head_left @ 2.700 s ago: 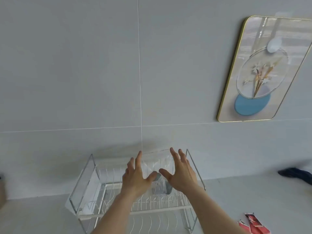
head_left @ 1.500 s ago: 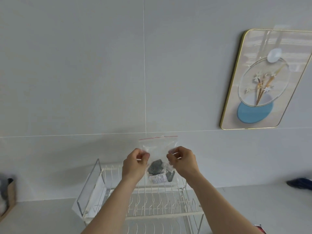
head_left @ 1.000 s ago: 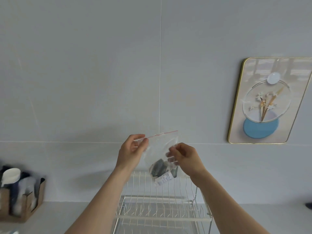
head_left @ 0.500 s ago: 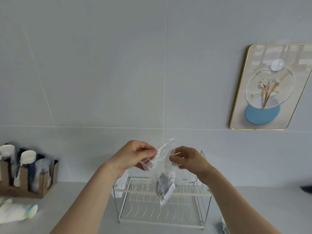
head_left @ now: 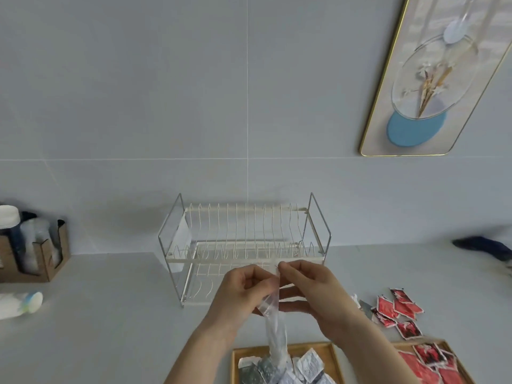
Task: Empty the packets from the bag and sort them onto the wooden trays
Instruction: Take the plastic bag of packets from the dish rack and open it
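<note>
A clear plastic zip bag hangs between my two hands above the counter. My left hand and my right hand each pinch one side of its top edge. The bag's lower end reaches down to a wooden tray that holds several grey and white packets. A second wooden tray at the lower right holds red packets. More red packets lie loose on the counter to the right of my hands.
A white wire dish rack stands against the wall behind my hands. A cardboard holder with bottles sits at far left, a white bottle lying in front. A dark object lies at far right.
My hands have come down with the bag from in front of the wall to just over the grey-packet tray. The view has tilted down, so both trays now show.
</note>
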Action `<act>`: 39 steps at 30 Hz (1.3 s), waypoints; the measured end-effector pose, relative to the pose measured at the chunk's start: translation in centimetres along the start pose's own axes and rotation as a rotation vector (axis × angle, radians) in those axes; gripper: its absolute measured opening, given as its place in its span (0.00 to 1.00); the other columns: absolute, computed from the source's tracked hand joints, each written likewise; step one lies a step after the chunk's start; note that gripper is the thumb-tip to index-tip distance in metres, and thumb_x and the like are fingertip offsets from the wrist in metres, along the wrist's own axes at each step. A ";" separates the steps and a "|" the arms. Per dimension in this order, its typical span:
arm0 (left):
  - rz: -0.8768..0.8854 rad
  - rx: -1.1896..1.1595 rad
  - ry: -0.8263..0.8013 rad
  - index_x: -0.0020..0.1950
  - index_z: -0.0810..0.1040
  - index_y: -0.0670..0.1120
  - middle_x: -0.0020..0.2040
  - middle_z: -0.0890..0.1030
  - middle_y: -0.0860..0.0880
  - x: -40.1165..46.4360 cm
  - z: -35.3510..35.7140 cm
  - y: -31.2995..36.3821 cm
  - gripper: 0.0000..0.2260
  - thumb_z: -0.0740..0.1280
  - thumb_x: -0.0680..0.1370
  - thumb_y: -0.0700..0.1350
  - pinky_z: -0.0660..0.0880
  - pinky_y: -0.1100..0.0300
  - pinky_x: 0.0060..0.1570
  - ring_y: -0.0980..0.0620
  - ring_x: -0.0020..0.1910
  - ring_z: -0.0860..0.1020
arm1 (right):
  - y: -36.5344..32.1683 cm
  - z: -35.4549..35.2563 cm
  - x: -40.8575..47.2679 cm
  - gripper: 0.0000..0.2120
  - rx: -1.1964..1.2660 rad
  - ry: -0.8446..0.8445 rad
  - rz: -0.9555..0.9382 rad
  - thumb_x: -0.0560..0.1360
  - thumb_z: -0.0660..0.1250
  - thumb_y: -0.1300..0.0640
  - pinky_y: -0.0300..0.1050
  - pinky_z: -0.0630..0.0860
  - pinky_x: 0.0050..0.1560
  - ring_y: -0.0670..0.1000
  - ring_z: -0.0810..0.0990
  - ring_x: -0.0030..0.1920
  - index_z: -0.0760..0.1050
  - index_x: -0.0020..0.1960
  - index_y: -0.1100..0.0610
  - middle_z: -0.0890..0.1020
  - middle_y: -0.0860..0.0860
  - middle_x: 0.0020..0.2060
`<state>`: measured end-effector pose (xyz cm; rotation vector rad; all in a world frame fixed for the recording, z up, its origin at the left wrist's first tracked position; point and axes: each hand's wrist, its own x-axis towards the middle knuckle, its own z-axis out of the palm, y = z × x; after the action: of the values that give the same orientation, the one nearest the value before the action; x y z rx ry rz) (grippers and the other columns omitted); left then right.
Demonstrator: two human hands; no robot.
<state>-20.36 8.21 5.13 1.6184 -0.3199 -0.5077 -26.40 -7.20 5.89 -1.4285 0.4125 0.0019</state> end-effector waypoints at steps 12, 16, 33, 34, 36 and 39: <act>-0.157 -0.019 0.036 0.44 0.79 0.40 0.36 0.80 0.46 0.7 3.8 -7.1 0.04 0.69 0.77 0.41 0.76 0.60 0.38 0.53 0.38 0.78 | 6.8 -1.8 0.9 0.10 0.215 0.110 0.242 0.78 0.69 0.63 0.57 0.83 0.57 0.65 0.86 0.52 0.83 0.51 0.71 0.86 0.68 0.47; -0.177 0.022 0.016 0.42 0.80 0.42 0.36 0.80 0.48 1.0 4.0 -7.8 0.03 0.70 0.75 0.41 0.76 0.61 0.40 0.54 0.38 0.79 | 8.2 -2.3 1.6 0.10 0.251 0.110 0.303 0.78 0.67 0.65 0.60 0.82 0.59 0.66 0.85 0.53 0.82 0.51 0.73 0.85 0.70 0.49; -0.218 0.175 0.089 0.48 0.77 0.46 0.42 0.83 0.47 2.7 5.1 -8.3 0.14 0.73 0.75 0.57 0.81 0.59 0.33 0.47 0.37 0.85 | 9.3 -2.2 2.2 0.11 0.052 0.121 0.175 0.81 0.65 0.64 0.44 0.84 0.47 0.56 0.88 0.47 0.85 0.48 0.66 0.88 0.62 0.44; -0.228 0.161 0.092 0.47 0.78 0.46 0.41 0.83 0.47 2.8 5.0 -8.3 0.13 0.73 0.75 0.55 0.82 0.57 0.34 0.47 0.38 0.85 | 9.1 -2.2 2.2 0.10 0.014 0.118 0.163 0.80 0.65 0.64 0.42 0.84 0.45 0.56 0.88 0.47 0.85 0.47 0.65 0.88 0.62 0.44; -0.244 0.131 0.110 0.46 0.80 0.44 0.40 0.84 0.46 3.0 4.9 -8.3 0.09 0.73 0.76 0.50 0.84 0.54 0.35 0.48 0.38 0.85 | 9.1 -2.4 2.4 0.10 -0.033 0.126 0.161 0.80 0.65 0.65 0.42 0.83 0.43 0.55 0.88 0.44 0.83 0.46 0.68 0.87 0.63 0.43; -0.242 0.153 0.127 0.45 0.82 0.44 0.39 0.85 0.44 3.2 4.6 -8.3 0.04 0.72 0.77 0.44 0.81 0.60 0.31 0.50 0.35 0.85 | 9.4 -2.5 2.7 0.10 -0.096 0.174 0.161 0.80 0.63 0.66 0.50 0.85 0.44 0.54 0.85 0.40 0.78 0.45 0.72 0.85 0.65 0.40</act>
<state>-20.69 3.65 -3.72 1.8407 -0.0689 -0.5711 -26.89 -8.82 -4.05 -1.4917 0.6784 0.0281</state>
